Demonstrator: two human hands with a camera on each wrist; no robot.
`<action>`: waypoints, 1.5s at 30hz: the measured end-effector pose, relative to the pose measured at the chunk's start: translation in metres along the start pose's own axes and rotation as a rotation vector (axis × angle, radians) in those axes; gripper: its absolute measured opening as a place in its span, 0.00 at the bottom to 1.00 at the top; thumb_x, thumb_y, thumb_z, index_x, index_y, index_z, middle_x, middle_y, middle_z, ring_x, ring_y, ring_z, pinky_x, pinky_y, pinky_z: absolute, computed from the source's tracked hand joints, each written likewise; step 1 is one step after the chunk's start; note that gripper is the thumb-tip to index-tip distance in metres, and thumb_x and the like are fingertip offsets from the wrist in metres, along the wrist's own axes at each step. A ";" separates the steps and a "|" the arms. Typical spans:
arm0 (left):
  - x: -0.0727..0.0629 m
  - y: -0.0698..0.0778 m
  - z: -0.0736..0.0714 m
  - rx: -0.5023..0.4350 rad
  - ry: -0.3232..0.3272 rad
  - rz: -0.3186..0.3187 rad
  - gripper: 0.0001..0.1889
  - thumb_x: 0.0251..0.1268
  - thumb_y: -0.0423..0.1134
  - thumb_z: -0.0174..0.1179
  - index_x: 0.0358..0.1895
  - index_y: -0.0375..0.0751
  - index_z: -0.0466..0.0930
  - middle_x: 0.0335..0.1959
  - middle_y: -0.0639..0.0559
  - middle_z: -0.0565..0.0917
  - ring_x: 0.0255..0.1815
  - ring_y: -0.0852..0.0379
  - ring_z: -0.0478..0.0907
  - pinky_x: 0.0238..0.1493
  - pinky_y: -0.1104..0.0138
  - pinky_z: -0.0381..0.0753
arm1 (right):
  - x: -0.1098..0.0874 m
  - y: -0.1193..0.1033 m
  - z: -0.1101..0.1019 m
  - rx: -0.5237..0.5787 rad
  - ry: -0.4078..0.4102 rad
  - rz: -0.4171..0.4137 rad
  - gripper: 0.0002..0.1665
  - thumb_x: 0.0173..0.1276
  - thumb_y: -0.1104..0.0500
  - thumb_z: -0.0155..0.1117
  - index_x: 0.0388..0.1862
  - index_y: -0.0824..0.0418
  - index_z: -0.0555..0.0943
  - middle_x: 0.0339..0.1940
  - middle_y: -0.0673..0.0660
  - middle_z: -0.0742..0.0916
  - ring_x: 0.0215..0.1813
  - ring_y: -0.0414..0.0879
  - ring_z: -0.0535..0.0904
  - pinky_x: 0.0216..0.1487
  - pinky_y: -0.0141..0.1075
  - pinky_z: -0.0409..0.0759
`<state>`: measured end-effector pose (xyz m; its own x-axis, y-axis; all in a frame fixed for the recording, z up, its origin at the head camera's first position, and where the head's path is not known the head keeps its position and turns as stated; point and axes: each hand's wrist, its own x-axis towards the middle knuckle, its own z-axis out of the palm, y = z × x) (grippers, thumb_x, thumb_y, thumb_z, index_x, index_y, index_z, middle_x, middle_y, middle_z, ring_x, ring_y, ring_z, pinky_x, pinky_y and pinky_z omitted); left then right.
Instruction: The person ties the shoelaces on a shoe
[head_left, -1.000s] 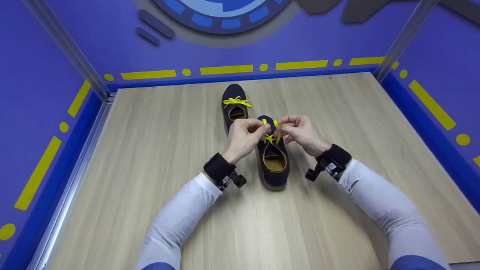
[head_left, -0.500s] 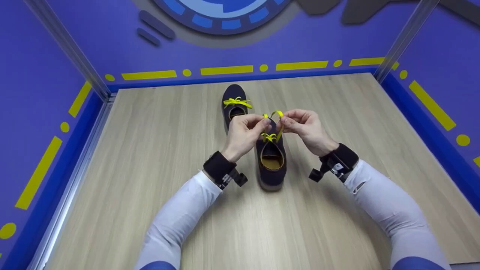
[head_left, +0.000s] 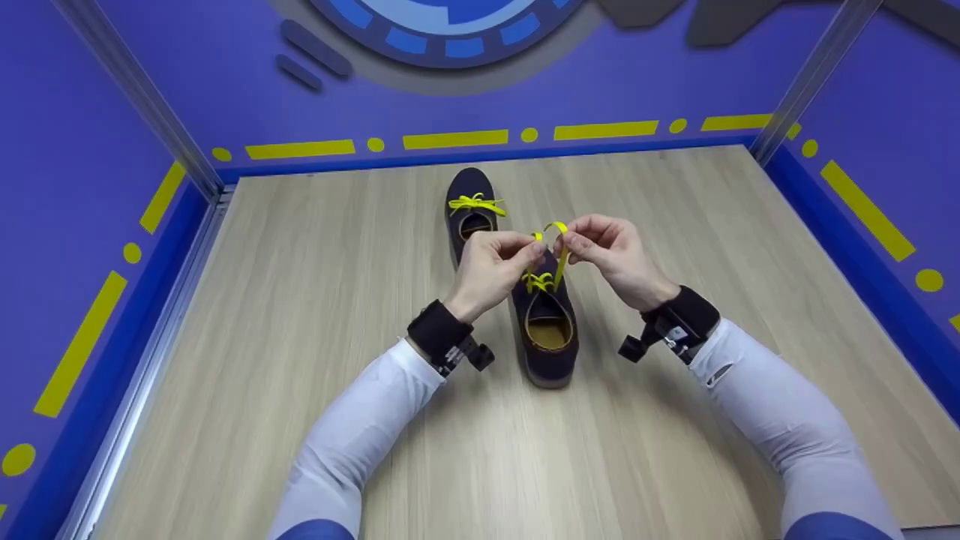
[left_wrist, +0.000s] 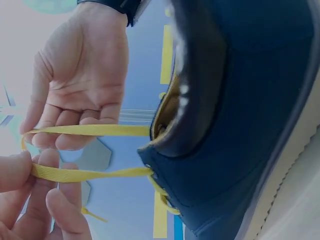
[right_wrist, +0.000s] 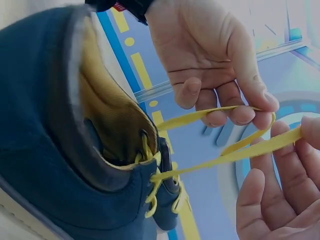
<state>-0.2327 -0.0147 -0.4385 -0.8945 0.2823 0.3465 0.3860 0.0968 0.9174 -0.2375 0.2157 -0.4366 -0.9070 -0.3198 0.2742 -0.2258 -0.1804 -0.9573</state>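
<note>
A dark low shoe [head_left: 550, 364] with yellow laces stands on the table, toe pointing away and heel toward me. My left hand [head_left: 489, 274] is over its left side and pinches one yellow lace [left_wrist: 75, 175] between thumb and fingertips. On the other side my right hand [head_left: 619, 259] pinches the second lace [right_wrist: 250, 152], whose upper part bends over in a small arc. Both laces run taut from the top eyelets to the hands, seen in the wrist views. The fingertips of the two hands are close together above the shoe's toe, which they partly hide.
A matching dark shoe [head_left: 469, 184] stands farther back to the left, its yellow lace [head_left: 474, 202] tied in a bow. The wooden table [head_left: 337, 300] is bounded by blue panels [head_left: 450, 112] at the back and both sides. Each wrist wears a black strap with a small camera.
My right hand has risen and shifted right, drawing its lace up into an arc. The left hand has moved slightly up, then a little right. The shoe has shifted slightly.
</note>
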 end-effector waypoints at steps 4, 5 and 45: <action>0.000 -0.001 0.001 0.021 -0.002 -0.011 0.09 0.79 0.34 0.70 0.47 0.31 0.96 0.36 0.37 0.96 0.34 0.53 0.91 0.37 0.76 0.84 | 0.001 0.002 0.001 -0.037 -0.018 -0.057 0.03 0.80 0.65 0.72 0.43 0.59 0.89 0.38 0.46 0.92 0.39 0.37 0.85 0.43 0.28 0.84; 0.000 -0.001 0.002 0.027 -0.007 -0.013 0.09 0.79 0.34 0.70 0.47 0.30 0.96 0.37 0.36 0.96 0.33 0.58 0.90 0.36 0.76 0.83 | 0.001 0.003 0.001 -0.049 -0.023 -0.074 0.02 0.80 0.63 0.74 0.43 0.60 0.89 0.39 0.46 0.91 0.39 0.36 0.84 0.43 0.28 0.82; 0.006 -0.001 0.005 0.111 -0.107 -0.014 0.18 0.86 0.39 0.63 0.36 0.29 0.90 0.30 0.30 0.88 0.24 0.58 0.79 0.28 0.74 0.73 | 0.003 -0.015 -0.020 -0.440 -0.163 0.125 0.12 0.78 0.67 0.70 0.48 0.78 0.91 0.25 0.46 0.90 0.24 0.35 0.83 0.20 0.26 0.75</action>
<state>-0.2374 -0.0085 -0.4378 -0.8733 0.3799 0.3051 0.4012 0.2052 0.8927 -0.2440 0.2357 -0.4231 -0.8771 -0.4619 0.1315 -0.2794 0.2681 -0.9220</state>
